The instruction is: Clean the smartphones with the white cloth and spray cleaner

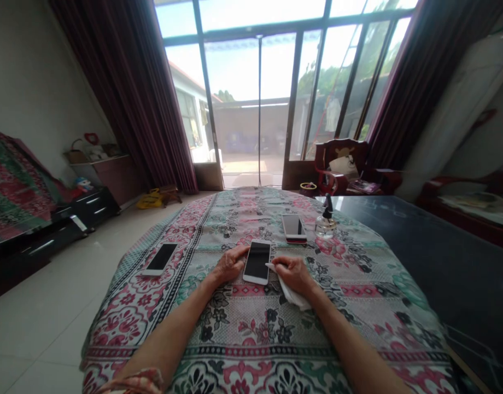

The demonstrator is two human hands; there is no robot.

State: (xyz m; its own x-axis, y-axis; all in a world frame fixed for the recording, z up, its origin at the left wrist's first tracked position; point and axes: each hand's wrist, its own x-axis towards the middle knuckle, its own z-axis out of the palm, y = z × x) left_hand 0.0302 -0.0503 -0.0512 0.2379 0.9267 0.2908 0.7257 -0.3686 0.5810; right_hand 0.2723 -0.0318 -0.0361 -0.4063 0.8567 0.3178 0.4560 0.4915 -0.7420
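Observation:
A white smartphone (257,262) with a dark screen lies face up on the patterned tablecloth (259,328), between my hands. My left hand (230,265) is closed at the phone's left edge, its fingers curled against the side. Pinched in my right hand (293,273) is a white cloth (293,297), whose tip touches or nearly touches the phone's right edge. The rest of the cloth hangs beneath the palm onto the table. Another white smartphone (161,259) lies apart to the left. Farther back on the right, a third phone (293,226) appears to rest on a red-edged item.
A clear bottle with a black pump top (326,220) stands at the back right of the table. A dark glossy surface (391,241) adjoins on the right. Beyond are a carved wooden chair (342,164), glass doors (251,109) and purple curtains (132,82).

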